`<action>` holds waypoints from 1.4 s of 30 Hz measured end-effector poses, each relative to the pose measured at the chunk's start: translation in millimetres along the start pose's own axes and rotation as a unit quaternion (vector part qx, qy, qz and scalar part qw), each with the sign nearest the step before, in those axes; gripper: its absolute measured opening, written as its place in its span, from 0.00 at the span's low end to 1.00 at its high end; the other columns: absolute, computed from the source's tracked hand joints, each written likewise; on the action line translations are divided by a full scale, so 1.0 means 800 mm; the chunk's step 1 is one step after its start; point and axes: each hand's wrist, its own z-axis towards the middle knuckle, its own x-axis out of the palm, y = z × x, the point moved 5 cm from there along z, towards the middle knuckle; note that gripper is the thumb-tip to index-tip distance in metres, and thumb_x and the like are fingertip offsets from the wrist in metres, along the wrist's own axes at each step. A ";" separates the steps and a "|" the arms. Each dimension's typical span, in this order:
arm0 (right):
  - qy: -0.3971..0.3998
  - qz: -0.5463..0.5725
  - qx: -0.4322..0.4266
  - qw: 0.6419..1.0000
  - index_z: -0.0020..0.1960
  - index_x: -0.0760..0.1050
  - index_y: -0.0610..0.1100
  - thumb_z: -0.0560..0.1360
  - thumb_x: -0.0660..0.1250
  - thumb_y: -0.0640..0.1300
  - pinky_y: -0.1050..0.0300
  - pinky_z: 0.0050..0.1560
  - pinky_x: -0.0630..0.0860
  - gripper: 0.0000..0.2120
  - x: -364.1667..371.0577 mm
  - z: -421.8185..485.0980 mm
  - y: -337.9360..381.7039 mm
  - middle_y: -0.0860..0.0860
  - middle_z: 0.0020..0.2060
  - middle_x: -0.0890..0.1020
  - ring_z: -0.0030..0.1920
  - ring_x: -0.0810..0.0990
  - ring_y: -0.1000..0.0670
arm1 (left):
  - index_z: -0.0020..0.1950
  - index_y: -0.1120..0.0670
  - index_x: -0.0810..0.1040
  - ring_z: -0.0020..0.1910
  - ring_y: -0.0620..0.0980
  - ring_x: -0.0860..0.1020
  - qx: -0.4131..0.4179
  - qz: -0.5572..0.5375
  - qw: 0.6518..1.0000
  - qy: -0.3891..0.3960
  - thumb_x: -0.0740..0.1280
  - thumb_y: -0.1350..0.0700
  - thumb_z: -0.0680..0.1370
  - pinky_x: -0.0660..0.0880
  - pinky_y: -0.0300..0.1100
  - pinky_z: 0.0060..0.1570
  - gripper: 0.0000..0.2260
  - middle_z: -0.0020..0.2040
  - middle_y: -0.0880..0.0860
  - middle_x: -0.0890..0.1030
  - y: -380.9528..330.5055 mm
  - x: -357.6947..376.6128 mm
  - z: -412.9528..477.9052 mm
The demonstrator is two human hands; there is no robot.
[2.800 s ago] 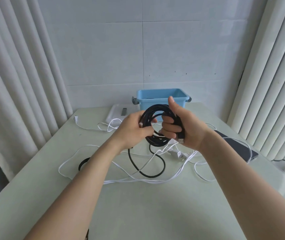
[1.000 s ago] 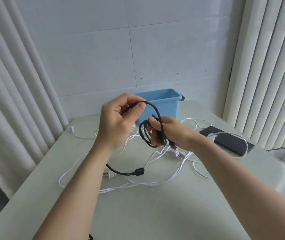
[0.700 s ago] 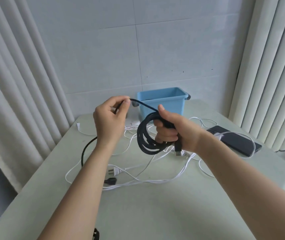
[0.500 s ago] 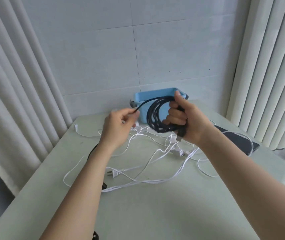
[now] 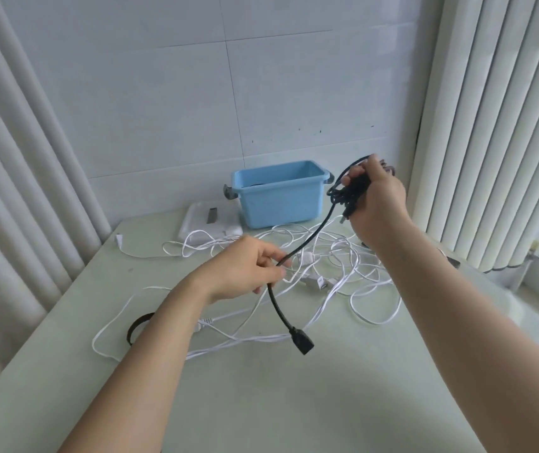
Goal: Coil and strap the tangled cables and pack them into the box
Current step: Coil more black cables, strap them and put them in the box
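My right hand (image 5: 376, 197) is raised at the right of the blue box (image 5: 278, 197) and grips a bundle of black cable coils (image 5: 346, 191). From the bundle the black cable (image 5: 310, 237) runs down and left to my left hand (image 5: 245, 269), which pinches it above the table. Below that hand the cable's free end hangs with a black connector (image 5: 301, 344) just over the table. A tangle of white cables (image 5: 337, 256) lies spread on the table under both hands.
A white flat device (image 5: 206, 220) lies left of the box by the wall. A black strap loop (image 5: 135, 328) rests near my left forearm. Curtains hang on both sides. A dark device (image 5: 453, 263) peeks out behind my right forearm. The table's (image 5: 294, 403) front part is pale green.
My right hand has carried the coil up and to the right, past the box. My left hand has slid down the cable and lowered; the black connector end now hangs below it.
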 end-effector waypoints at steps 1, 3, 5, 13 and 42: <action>0.022 -0.086 -0.042 0.995 0.43 0.69 0.42 0.84 0.59 0.43 0.57 0.32 0.74 0.11 0.002 -0.001 -0.002 0.50 0.27 0.78 0.28 0.76 0.50 | 0.54 0.51 0.85 0.32 0.46 0.74 -0.002 -0.022 0.999 0.025 0.68 0.60 0.79 0.73 0.36 0.36 0.08 0.31 0.47 0.77 -0.003 0.000 -0.003; 0.095 -0.263 -0.127 0.952 0.48 0.72 0.37 0.84 0.59 0.43 0.55 0.39 0.75 0.10 0.010 -0.008 -0.008 0.51 0.30 0.82 0.33 0.81 0.50 | 0.53 0.54 0.86 0.32 0.48 0.72 0.000 -0.080 0.995 0.067 0.66 0.62 0.77 0.73 0.39 0.36 0.10 0.30 0.48 0.75 -0.011 0.000 -0.010; 0.195 -0.405 -0.190 0.873 0.55 0.71 0.35 0.83 0.61 0.41 0.63 0.44 0.75 0.09 0.023 -0.024 -0.021 0.50 0.35 0.84 0.36 0.83 0.54 | 0.53 0.60 0.85 0.31 0.48 0.68 0.004 -0.149 0.983 0.108 0.63 0.62 0.73 0.72 0.39 0.34 0.14 0.29 0.49 0.71 -0.017 -0.001 -0.016; 0.347 -0.461 -0.052 0.815 0.41 0.68 0.33 0.83 0.58 0.55 0.58 0.27 0.61 0.26 0.039 -0.073 -0.073 0.49 0.23 0.68 0.24 0.63 0.51 | 0.43 0.61 0.84 0.28 0.45 0.65 -0.022 -0.557 0.820 0.127 0.68 0.50 0.66 0.66 0.34 0.22 0.16 0.28 0.50 0.69 -0.015 -0.029 -0.018; 0.256 -0.190 0.238 0.918 0.34 0.58 0.49 0.76 0.64 0.64 0.61 0.28 0.67 0.25 0.042 -0.082 -0.063 0.53 0.25 0.52 0.23 0.51 0.52 | 0.62 0.51 0.79 0.51 0.47 0.84 0.020 -0.307 0.947 -0.098 0.71 0.49 0.77 0.77 0.43 0.43 0.14 0.51 0.49 0.85 -0.012 -0.015 0.002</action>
